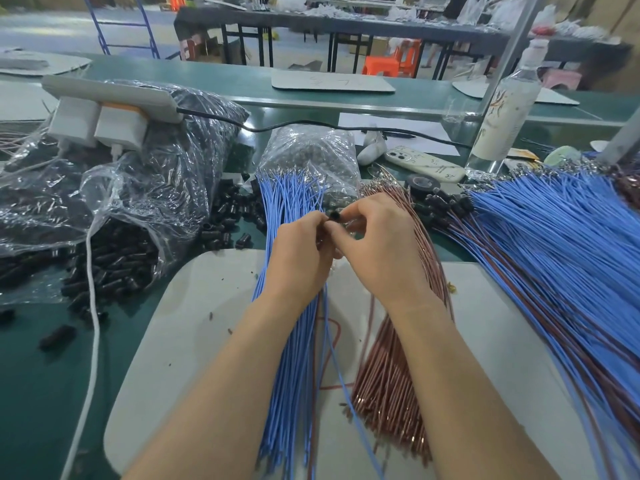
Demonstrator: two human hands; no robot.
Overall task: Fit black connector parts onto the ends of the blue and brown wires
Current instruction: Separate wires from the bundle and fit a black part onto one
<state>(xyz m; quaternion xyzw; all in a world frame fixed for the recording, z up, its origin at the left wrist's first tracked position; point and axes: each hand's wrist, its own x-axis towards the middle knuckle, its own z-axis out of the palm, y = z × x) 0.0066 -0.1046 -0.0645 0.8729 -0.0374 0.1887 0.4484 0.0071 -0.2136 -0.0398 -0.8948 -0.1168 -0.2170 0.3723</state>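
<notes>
Our left hand and right hand, fingers curled, pinch one black connector at centre. The pile at three o'clock looks fitted; blue wires and brown wires at six await theirs, so much remains.

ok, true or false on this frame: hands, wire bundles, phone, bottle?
1. The left hand and right hand both pinch one connector. True.
2. The phone lies left of the blue bundle. False: it lies to the right, beyond the brown bundle.
3. The brown bundle lies right of the blue bundle. True.
4. The bottle lies on its side. False: it stands upright.
</notes>
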